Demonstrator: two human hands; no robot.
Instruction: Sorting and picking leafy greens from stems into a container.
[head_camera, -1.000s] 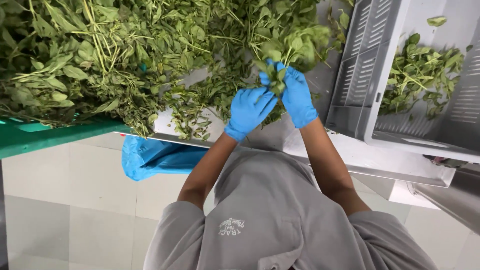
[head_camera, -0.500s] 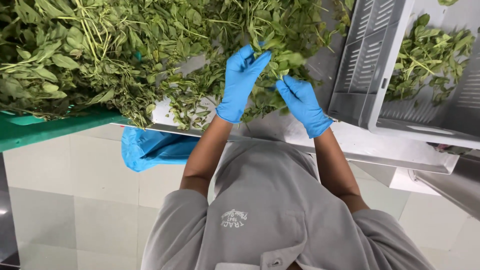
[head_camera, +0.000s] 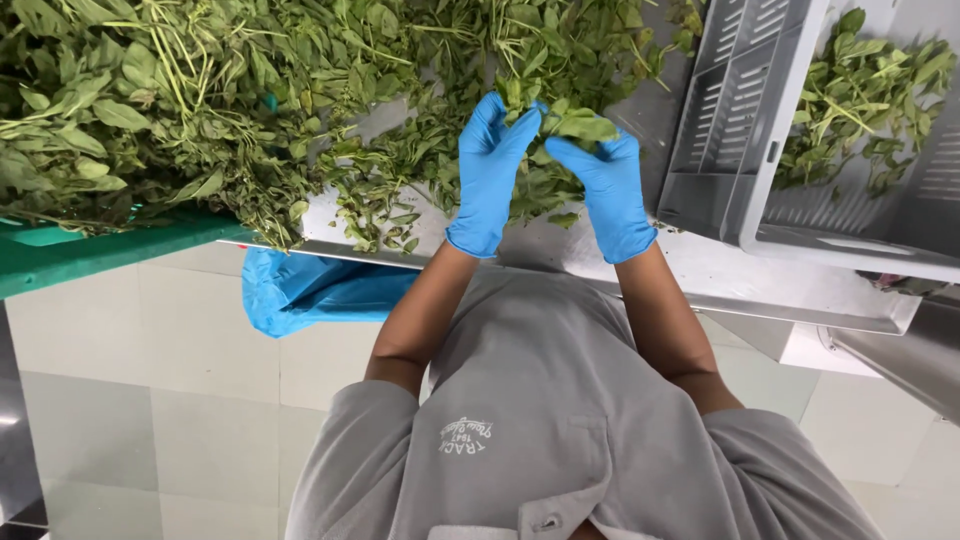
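At twelve o'clock on the steel table (head_camera: 700, 285), both gloved hands meet over the leafy sprig (head_camera: 575, 127). The left hand (head_camera: 492, 170) pinches its stem end; the right hand (head_camera: 605, 190) closes fingers around the leaves (stripping seems under way). The grey crate (head_camera: 745, 150) sits at two o'clock, the herb pile (head_camera: 200, 90) at ten; the next pull likely needs a firm, steady grip.

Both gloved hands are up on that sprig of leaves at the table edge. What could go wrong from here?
1. The left hand and right hand work the sprig close to the steel table's edge; loose leaves could drop to the tiled floor.
2. The herb pile already overhangs that edge, so a nudge might spill more.
3. The grey crate sits off to the right, so tossed leaves could miss it.
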